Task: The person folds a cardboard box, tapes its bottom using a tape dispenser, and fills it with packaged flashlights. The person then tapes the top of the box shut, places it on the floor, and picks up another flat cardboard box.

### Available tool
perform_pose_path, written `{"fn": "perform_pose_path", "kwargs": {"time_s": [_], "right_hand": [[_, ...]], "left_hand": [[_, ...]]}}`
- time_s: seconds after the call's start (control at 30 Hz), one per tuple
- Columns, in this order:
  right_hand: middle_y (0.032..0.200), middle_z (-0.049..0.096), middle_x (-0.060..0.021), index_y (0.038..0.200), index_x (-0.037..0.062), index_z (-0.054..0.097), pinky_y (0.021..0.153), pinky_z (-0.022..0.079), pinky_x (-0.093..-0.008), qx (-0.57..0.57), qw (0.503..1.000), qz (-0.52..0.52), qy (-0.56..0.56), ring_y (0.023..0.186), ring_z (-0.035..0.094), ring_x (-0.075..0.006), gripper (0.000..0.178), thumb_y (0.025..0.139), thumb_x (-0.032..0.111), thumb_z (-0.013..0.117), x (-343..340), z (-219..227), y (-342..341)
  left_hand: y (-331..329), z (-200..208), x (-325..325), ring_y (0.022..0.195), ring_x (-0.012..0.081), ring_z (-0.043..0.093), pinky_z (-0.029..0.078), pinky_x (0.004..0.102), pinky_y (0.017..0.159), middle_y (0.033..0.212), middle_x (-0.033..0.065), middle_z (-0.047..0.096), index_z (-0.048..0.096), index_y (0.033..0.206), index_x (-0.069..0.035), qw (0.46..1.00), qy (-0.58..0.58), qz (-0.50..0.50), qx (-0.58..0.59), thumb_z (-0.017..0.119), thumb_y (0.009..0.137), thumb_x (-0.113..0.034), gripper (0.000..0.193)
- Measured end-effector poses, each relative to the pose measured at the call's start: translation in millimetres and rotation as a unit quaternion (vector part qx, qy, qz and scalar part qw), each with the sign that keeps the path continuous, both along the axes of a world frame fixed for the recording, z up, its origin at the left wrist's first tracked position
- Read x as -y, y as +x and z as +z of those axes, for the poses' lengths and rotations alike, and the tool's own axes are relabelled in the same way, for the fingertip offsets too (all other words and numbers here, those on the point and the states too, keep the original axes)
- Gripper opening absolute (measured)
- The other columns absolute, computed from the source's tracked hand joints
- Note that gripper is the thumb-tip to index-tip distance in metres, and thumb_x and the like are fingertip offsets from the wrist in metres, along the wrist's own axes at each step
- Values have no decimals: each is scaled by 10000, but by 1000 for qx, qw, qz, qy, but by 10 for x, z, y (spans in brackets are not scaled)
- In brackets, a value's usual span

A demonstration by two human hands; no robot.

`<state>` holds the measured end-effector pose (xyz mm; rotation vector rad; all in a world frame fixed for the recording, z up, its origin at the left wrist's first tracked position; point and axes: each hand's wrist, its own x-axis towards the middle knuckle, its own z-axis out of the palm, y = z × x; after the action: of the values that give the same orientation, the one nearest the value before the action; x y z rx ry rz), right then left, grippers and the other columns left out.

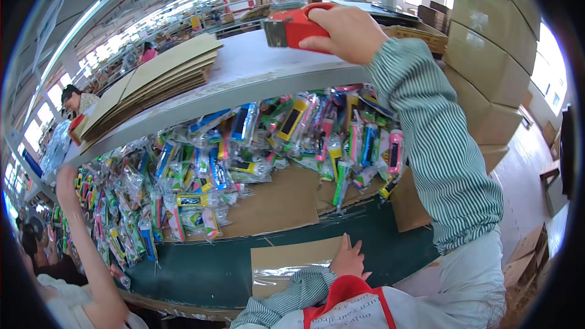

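My right arm, in a green-striped sleeve, reaches up to the shelf. There my right hand (352, 31) is wrapped round a red tape dispenser (300, 31) with a grey metal end, held over the shelf's pale top. Low in the middle, my left hand (350, 261) lies on the right part of a brown cardboard carton (277, 257), its fingers apart and nothing in them. Shiny transparent tape (286, 273) runs across that carton, which rests on the dark green bench surface (213, 262).
Under the shelf (262, 85) lies a heap of colourful items in plastic bags (213, 170), partly on cardboard (280, 204). Flat cardboard sheets (164, 79) are stacked on the shelf. Taped cartons (487, 55) tower at the right. A co-worker's arm (85, 237) reaches in at the left.
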<state>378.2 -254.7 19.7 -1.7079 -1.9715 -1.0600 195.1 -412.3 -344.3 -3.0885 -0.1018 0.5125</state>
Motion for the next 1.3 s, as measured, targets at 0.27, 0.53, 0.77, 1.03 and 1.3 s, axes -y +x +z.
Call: {"fn": "perform_pose_path", "kwargs": {"time_s": [0.27,0.53,0.77,1.03,1.3], "right_hand": [[1143,592,-192,1218,54,531,924,438,-383,-92,983,-88,-132,1066,565,-328,601,849,528,551,-919,-230,335],[1364,399,-259,1374,-46,302,1061,300,-387,-474,869,90,-109,1294,377,-350,628,934,350,508,839,-2402,-65],[1459,255,-223,1417,-43,215,1111,191,-320,-825,519,-21,-224,1374,233,-301,679,983,475,277,2203,-4185,-583],[1109,566,-153,844,35,555,1036,314,-355,-857,405,317,-32,1222,397,-206,472,1013,373,273,2479,-3563,-88],[735,598,-62,722,5,540,681,454,-305,-817,558,-20,-147,753,585,-168,348,924,288,535,3088,-3972,-163]], "left_hand": [[-1152,695,-811,1310,325,339,281,680,913,1397,95,407,541,1207,-75,890,11,377,255,513,868,-356,441],[-2281,-342,-762,1157,290,514,409,330,959,1276,178,518,365,1343,28,350,-544,673,360,340,998,-362,521],[-2296,-1377,-650,960,224,584,486,313,820,1065,139,612,394,1249,17,794,-342,413,286,487,944,-246,413],[-1462,43,-695,1120,242,503,422,397,920,1230,116,494,523,1034,-64,463,-606,379,524,519,893,-296,272],[-1503,-372,-443,912,277,605,486,421,741,989,162,599,399,1112,9,708,-378,520,292,518,878,-272,384]]}}
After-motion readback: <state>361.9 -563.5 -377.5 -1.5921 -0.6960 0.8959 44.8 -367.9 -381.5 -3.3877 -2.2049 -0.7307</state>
